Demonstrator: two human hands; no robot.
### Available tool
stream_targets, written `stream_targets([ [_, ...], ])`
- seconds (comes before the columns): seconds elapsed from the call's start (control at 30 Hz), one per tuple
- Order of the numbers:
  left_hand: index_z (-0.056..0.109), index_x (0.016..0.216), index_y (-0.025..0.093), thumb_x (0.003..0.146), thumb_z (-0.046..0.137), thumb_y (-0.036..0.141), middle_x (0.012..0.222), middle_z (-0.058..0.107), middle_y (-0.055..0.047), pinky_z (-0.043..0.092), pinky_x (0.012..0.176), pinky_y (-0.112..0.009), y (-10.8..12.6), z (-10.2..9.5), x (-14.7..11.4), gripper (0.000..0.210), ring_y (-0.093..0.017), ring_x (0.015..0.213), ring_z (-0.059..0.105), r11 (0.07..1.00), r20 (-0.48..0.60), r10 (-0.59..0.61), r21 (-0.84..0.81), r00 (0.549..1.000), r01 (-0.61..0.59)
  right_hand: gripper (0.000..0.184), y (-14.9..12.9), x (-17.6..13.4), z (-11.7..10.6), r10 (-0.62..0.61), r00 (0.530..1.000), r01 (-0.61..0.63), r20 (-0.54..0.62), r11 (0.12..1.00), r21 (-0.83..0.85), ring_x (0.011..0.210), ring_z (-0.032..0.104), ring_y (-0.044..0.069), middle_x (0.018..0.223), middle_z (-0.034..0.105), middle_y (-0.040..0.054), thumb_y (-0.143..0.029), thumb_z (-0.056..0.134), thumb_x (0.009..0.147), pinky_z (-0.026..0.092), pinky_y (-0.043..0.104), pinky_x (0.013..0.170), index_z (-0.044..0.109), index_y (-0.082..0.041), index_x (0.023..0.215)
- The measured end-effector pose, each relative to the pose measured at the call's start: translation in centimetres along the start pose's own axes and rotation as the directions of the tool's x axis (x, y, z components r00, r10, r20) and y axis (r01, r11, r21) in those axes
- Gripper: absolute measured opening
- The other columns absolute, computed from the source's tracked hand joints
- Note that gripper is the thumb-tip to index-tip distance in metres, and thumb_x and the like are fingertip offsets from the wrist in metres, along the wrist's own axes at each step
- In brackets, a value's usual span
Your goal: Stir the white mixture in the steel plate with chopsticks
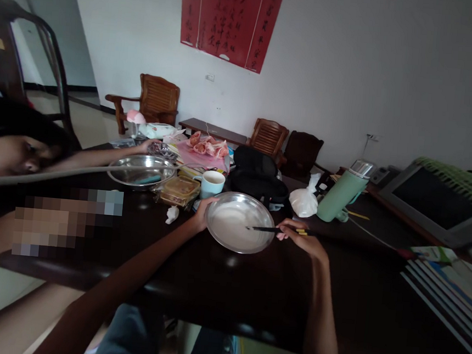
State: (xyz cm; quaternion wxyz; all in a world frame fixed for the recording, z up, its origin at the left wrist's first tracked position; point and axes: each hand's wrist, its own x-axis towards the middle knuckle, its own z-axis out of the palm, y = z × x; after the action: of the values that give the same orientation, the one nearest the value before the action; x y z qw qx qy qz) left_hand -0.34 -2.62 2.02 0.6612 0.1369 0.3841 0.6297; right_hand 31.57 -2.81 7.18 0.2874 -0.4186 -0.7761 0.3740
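A round steel bowl [211, 231] sits on the dark table in front of me, with a pale, whitish substance [229, 220] inside. My left hand [202, 214] grips the bowl's left rim, its fingers partly hidden at the edge. In my right hand [299, 236] are dark chopsticks [265, 229] with yellowish ends. Their tips reach over the right rim into the bowl and touch or nearly touch the contents. Behind the bowl stands a light blue mug [212, 185], beside a yellowish plastic container [179, 189]. A crumpled white tissue [172, 214] lies left of my left hand.
At the left, another person leans on the table, one arm [101, 157] stretched past a second steel bowl [114, 176]. Black cases [256, 184], a tied white bag [305, 201] and a green thermos [342, 194] stand behind. Books [449, 295] and a monitor [433, 194] are at right.
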Motion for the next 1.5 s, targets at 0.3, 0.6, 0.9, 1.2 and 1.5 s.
stream_targets([
  [0.3,0.076,0.081,0.012,0.089,0.063,0.019,0.068,0.075,-0.008,0.051,0.068,-0.032,-0.2,-0.4,0.5,0.017,-0.022,0.061,0.066,1.0,0.08,-0.012,-0.001,0.997,0.012,0.042,-0.2,0.5,0.9,-0.008,1.0,0.007,0.03,0.999,0.046,0.08,0.079,0.025,0.08,0.082,0.0045,-0.064,0.072,0.088,0.062,0.037,0.076,0.075,-0.022,0.09],
  [0.6,0.078,0.081,0.015,0.08,0.072,0.021,0.067,0.076,-0.008,0.05,0.066,-0.032,-0.5,-1.1,1.3,0.008,-0.024,0.063,0.068,1.0,0.126,-0.012,-0.007,0.992,0.013,0.035,-0.1,0.6,1.4,-0.046,0.996,0.043,0.073,0.998,0.038,0.082,0.079,0.027,0.082,0.082,0.0039,-0.059,0.068,0.092,0.061,0.039,0.08,0.074,-0.025,0.091],
  [0.9,0.076,0.082,0.013,0.082,0.07,0.016,0.066,0.073,-0.008,0.047,0.067,-0.033,0.2,-0.5,0.3,0.008,-0.022,0.06,0.063,0.998,0.077,-0.011,0.061,0.997,0.006,0.034,0.3,0.7,0.9,-0.061,0.991,0.058,0.119,0.998,0.026,0.081,0.078,0.026,0.079,0.08,0.0029,-0.058,0.064,0.095,0.06,0.039,0.083,0.074,-0.026,0.091],
  [1.2,0.072,0.079,0.014,0.089,0.069,0.018,0.062,0.07,-0.007,0.046,0.063,-0.031,0.3,-0.4,0.2,0.011,-0.02,0.056,0.06,0.997,0.073,-0.012,0.07,0.997,0.006,0.03,0.2,0.2,-0.2,-0.084,0.995,0.09,0.059,0.99,-0.104,0.087,0.075,0.027,0.08,0.08,0.0026,-0.05,0.061,0.097,0.058,0.04,0.089,0.073,-0.025,0.085],
  [1.5,0.073,0.081,0.014,0.092,0.068,0.021,0.065,0.073,-0.006,0.048,0.066,-0.029,0.3,-0.5,0.3,0.014,-0.02,0.06,0.063,0.993,0.077,-0.012,0.12,0.997,0.003,0.033,0.1,0.6,0.4,-0.084,0.996,0.086,0.028,0.992,-0.092,0.088,0.075,0.027,0.082,0.08,0.0024,-0.054,0.062,0.097,0.059,0.04,0.088,0.071,-0.025,0.085],
])
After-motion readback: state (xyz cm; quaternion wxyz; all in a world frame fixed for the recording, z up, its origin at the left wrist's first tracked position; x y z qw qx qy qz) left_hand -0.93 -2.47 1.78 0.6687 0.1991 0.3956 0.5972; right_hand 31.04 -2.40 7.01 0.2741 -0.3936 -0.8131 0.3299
